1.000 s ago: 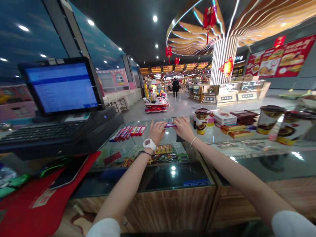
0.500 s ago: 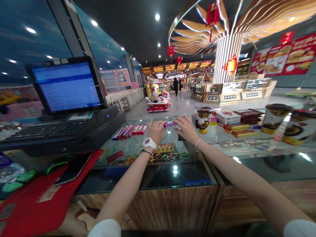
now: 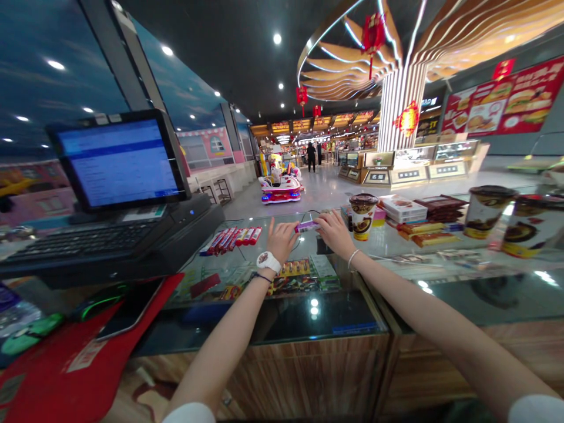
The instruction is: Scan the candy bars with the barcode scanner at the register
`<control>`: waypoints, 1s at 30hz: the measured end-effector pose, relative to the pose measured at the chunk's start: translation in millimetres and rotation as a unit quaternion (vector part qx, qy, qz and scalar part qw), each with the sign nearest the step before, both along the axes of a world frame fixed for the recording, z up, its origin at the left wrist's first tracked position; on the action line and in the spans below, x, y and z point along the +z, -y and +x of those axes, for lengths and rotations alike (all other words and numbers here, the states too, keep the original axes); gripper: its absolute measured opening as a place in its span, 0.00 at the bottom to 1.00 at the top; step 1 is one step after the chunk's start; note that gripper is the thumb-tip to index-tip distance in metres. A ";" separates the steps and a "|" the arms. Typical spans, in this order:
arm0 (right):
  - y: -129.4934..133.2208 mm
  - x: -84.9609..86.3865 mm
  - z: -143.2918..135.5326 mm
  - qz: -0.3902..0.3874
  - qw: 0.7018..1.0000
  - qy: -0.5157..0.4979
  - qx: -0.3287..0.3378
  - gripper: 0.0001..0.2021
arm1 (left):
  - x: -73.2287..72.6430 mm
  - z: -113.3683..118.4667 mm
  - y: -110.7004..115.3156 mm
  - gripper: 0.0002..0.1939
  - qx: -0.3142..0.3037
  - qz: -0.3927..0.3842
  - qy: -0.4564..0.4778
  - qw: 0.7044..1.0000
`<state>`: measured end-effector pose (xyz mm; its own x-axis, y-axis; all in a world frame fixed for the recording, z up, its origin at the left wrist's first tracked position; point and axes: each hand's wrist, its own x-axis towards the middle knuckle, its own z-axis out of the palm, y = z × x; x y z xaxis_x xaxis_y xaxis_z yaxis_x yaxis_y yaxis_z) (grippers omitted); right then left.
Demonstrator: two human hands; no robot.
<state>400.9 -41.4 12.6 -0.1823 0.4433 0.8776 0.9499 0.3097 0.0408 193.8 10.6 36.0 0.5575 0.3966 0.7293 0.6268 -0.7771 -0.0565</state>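
Between my two hands is a small purple candy pack [image 3: 307, 226], held by its ends above the glass counter [image 3: 247, 270]. My left hand [image 3: 282, 238] grips its left end, with the index finger or thumb raised. At the right end, my right hand [image 3: 333, 231] pinches it with closed fingers. Left of my hands, a row of candy packs [image 3: 231, 239] lies on the glass, red ones at the right and darker red-and-blue ones at the left. A lidded snack cup [image 3: 362, 216] stands just right of my right hand.
At the left stand a monitor [image 3: 118, 158] and a keyboard [image 3: 83, 232]. A phone [image 3: 131, 308] rests on a red mat [image 3: 88, 367]. Farther right are yellow-wrapped snacks [image 3: 429, 233], white boxes [image 3: 403, 207], brown packs [image 3: 443, 207] and more large cups [image 3: 488, 212].
The purple pack has tilted slightly, its right end still in my right hand. Both hands have shifted a little; the whole view has moved slightly. The row of candy looks unchanged.
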 end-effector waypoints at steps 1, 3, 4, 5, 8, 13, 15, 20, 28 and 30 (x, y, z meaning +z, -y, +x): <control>0.5 -0.1 0.1 0.000 1.000 0.001 -0.002 0.13 | -0.1 0.1 0.2 0.16 0.001 0.001 0.001 1.000; 1.2 -0.2 0.2 -0.002 1.000 0.002 -0.003 0.13 | -0.3 0.2 0.5 0.16 0.005 0.001 0.002 1.000; 1.4 -0.3 0.2 -0.004 1.000 0.003 -0.004 0.13 | -0.4 0.2 0.7 0.16 0.005 0.000 0.002 1.000; 1.6 -0.3 0.1 -0.006 1.000 0.002 -0.005 0.13 | -0.5 0.3 0.8 0.16 0.005 -0.001 0.002 1.000; 2.1 -0.5 -0.5 -0.016 1.000 0.002 -0.006 0.13 | -0.6 0.3 1.2 0.16 0.002 -0.001 0.002 1.000; 3.4 -0.5 -2.2 -0.039 0.999 -0.001 0.006 0.15 | 0.1 0.8 1.3 0.16 0.011 -0.004 0.004 1.000; 3.5 -1.0 -2.8 -0.044 0.999 -0.008 0.012 0.15 | 0.1 1.2 0.9 0.15 0.016 -0.003 0.003 1.000; 3.6 -2.2 -3.2 -0.052 0.998 -0.020 0.020 0.16 | -1.2 1.4 0.6 0.15 0.020 -0.001 0.001 1.000; 5.0 -1.6 -2.7 -0.038 0.999 -0.013 0.010 0.14 | 0.5 1.3 4.1 0.14 0.016 -0.003 -0.005 1.000; 4.8 -1.7 -2.6 -0.031 0.999 -0.011 0.008 0.14 | 0.6 1.2 3.9 0.14 0.014 -0.001 -0.004 1.000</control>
<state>398.3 -46.2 10.8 -0.1710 0.4951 0.8519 0.9455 0.3256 0.0005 195.1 6.6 36.7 0.5524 0.4136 0.7238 0.6483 -0.7589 -0.0611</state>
